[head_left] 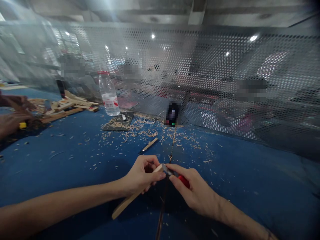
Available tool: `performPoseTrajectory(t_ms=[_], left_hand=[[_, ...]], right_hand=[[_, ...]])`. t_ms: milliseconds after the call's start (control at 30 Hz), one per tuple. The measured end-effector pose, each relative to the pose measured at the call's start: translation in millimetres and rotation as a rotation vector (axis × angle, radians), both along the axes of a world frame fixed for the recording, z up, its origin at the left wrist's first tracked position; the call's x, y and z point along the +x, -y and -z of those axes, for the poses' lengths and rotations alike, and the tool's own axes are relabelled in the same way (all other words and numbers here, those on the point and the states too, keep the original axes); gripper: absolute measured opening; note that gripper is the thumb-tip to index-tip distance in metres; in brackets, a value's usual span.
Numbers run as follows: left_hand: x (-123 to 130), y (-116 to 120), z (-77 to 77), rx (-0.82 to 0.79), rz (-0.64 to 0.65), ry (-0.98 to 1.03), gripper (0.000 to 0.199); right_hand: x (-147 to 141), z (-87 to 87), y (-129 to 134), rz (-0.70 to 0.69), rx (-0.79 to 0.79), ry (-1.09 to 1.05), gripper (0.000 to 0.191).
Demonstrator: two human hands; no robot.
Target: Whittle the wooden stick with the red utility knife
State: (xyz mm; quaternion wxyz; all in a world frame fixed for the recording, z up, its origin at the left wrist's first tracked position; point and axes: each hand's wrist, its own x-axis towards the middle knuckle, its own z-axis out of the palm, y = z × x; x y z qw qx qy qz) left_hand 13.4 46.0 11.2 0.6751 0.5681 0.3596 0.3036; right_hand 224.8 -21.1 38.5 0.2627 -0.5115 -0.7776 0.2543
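My left hand [145,175] is closed around a pale wooden stick [125,205], whose lower end slants down toward me over the blue tabletop. In my right hand [197,191] is a utility knife [183,181] with a red handle, my fingers wrapped around it. The knife's metal blade end [166,169] meets the upper end of the stick, close to my left thumb. Just beyond my left hand a short wooden piece with a dark pointed tip [150,144] lies on the table. Part of the knife handle is hidden by my right palm.
Wood shavings [147,131] litter the blue table [237,166]. A clear bottle [109,96] with a red cap stands near a dark flat pad [118,121]. A perforated metal screen [212,76] runs across the back. Wooden strips [67,106] and another person's hands [15,116] are at left.
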Motion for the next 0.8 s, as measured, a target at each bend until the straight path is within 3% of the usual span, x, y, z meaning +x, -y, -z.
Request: performPoseTrajectory(t_ms=[200,500,700,800], left_hand=[[-0.1,2.3,-2.6,0.017,0.014,-0.002,0.055],[-1.0,1.9,-1.7,0.035,0.045,-0.020,0.055],[-3.3,10.6,-6.3,0.063,0.140,-0.037,0.051],[-2.0,11.6,-8.3,0.058,0.114,-0.046,0.049]], right_hand=[[4.3,-5.4,-4.0,-0.041,0.006,0.135,0.035],[12.3,-2.6,-11.5,-0.097,0.082,0.204,0.030],[29.4,8.2,-33.7,0.121,0.156,0.143,0.033],[26.7,5.7,-30.1,0.116,0.153,0.121,0.032]])
